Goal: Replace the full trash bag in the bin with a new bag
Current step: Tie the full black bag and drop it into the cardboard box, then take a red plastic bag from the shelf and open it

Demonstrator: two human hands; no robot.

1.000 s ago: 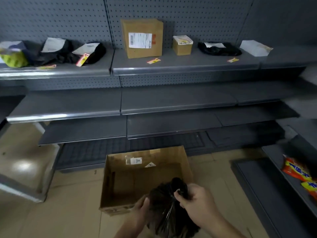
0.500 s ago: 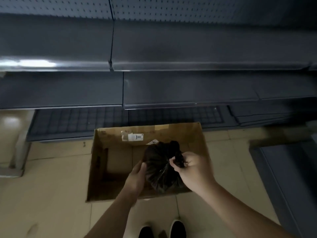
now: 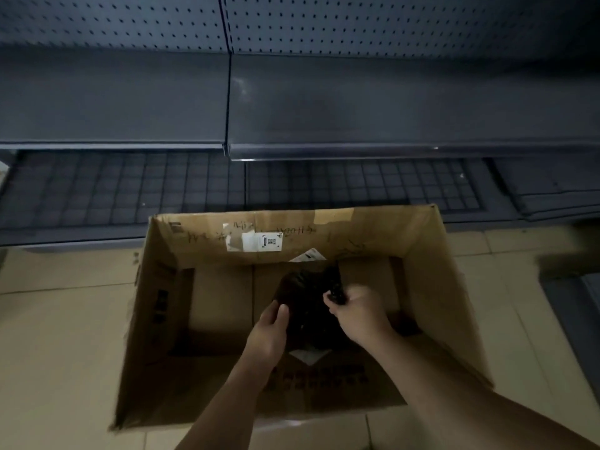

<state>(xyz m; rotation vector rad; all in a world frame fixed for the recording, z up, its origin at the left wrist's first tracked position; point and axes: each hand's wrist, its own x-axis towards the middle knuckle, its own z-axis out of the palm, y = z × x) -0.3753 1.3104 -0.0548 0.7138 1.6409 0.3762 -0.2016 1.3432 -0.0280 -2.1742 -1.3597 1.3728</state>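
Note:
A full black trash bag [image 3: 308,303], tied at the top, sits low inside an open brown cardboard box [image 3: 431,287] on the tiled floor. My right hand [image 3: 355,315] is closed around the bag's twisted neck. My left hand [image 3: 269,332] lies flat against the bag's left side with the fingers curled onto it. Both forearms reach over the box's near wall. The bag's lower part is hidden behind my hands.
Dark grey metal shelves [image 3: 324,102] with a pegboard back run across the far side, above a wire grid base [image 3: 162,190]. A white label [image 3: 263,241] is stuck on the box's far wall. Beige floor tiles [image 3: 65,336] flank the box.
Both hands have carried the bag forward and down, from above the box's near edge to deep inside it. My view has tilted down and moved closer to the box.

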